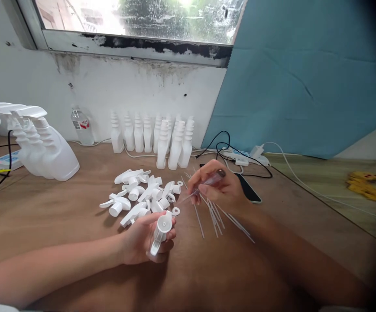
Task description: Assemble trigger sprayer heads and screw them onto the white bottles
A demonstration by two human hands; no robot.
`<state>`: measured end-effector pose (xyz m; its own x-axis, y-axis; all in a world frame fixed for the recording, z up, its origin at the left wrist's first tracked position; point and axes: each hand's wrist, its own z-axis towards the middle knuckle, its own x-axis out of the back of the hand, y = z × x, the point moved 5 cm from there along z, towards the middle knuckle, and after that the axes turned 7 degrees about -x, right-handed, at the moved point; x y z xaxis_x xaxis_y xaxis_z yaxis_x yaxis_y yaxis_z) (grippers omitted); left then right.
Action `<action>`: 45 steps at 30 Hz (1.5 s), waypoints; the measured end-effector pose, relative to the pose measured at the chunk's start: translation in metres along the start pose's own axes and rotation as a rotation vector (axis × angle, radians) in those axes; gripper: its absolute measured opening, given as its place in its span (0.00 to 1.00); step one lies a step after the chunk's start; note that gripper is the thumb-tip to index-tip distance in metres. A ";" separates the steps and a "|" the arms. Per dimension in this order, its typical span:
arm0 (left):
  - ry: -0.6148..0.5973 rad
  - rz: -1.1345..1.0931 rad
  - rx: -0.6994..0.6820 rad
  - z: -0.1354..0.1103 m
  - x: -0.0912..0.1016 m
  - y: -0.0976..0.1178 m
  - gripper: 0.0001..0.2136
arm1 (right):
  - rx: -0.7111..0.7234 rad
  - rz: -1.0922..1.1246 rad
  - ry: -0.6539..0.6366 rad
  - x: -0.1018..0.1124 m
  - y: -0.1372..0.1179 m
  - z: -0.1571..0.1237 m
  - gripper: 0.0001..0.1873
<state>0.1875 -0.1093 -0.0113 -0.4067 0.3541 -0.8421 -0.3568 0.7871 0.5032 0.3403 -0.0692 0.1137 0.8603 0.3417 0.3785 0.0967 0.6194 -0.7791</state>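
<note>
In my left hand is a white trigger spray head, its round hollow opening facing up and its trigger pointing toward me. My right hand grips a screwdriver-like tool by its clear handle with a dark end. The tool's thin shaft points down and left, close to a white ring washer on the table; contact cannot be made out. Left of the hands lies a loose pile of white spray heads. Thin white tubes are scattered beneath and beside my right hand.
Several white bottles stand along the wall. More large bottles with spray heads are at the left, near a clear drink bottle. A phone, a power strip and black cables lie beyond my right hand on the brown table.
</note>
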 end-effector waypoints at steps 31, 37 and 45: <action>0.034 -0.127 0.015 -0.001 0.005 -0.005 0.15 | 0.470 -0.668 -0.036 -0.044 -0.054 -0.020 0.18; -0.019 -0.225 -0.023 0.000 -0.003 -0.001 0.13 | 0.456 -0.811 -0.303 -0.054 -0.051 -0.024 0.17; -0.072 -0.216 0.037 -0.004 -0.002 0.000 0.13 | 0.503 -0.829 -0.360 -0.057 -0.054 -0.028 0.16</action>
<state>0.1842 -0.1117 -0.0089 -0.2627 0.2095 -0.9419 -0.3975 0.8660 0.3035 0.2994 -0.1417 0.1203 0.4099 -0.1870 0.8927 0.2988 0.9523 0.0623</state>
